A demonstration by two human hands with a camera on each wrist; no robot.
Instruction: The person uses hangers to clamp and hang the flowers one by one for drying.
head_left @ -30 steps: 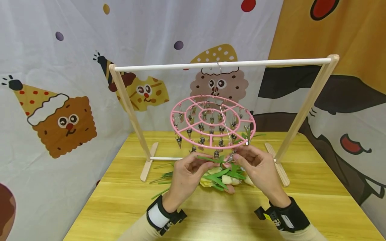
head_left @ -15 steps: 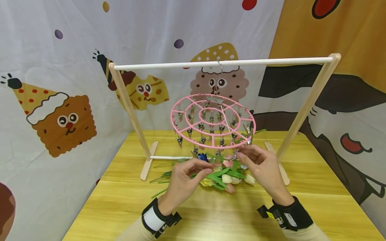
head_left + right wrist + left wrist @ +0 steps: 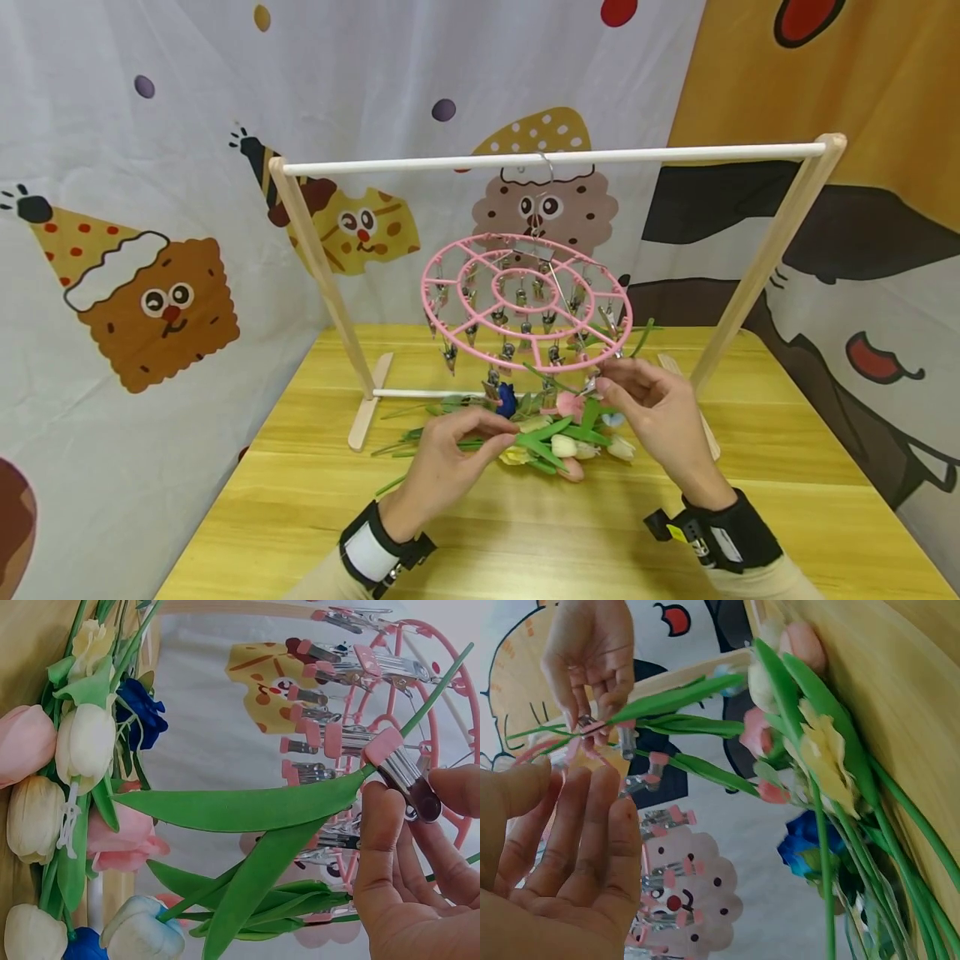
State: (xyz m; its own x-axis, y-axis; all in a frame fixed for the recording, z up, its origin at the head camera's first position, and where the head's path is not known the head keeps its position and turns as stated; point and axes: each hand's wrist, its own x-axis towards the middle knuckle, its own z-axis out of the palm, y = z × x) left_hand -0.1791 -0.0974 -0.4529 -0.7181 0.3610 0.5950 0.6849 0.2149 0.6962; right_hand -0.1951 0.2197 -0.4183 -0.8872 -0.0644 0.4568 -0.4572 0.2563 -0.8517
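A round pink clip hanger (image 3: pixel 536 350) hangs by its hook, with several metal clips below its rings. My right hand (image 3: pixel 660 408) pinches the handles of one metal clip (image 3: pixel 405 776) at the hanger's near right edge. The clip's pink-tipped jaws bite a green stem (image 3: pixel 442 686) with long leaves (image 3: pixel 240 810). My left hand (image 3: pixel 446 462) is a little lower and to the left, fingers loosely bent, holding nothing. In the head view it overlaps the pile of artificial flowers, near a yellow flower (image 3: pixel 514 455).
The flowers lie on the wooden table (image 3: pixel 525 533) under the hanger, among them a white tulip (image 3: pixel 562 446) and a blue flower (image 3: pixel 506 402). A white rod (image 3: pixel 420 162) between wooden posts (image 3: pixel 765 267) carries the hanger. A printed curtain (image 3: pixel 375 75) stands behind.
My left hand has drawn away down and to the left, uncovering the blue flower. My right hand keeps its pinch, shifted slightly right. The hanger has turned a little.
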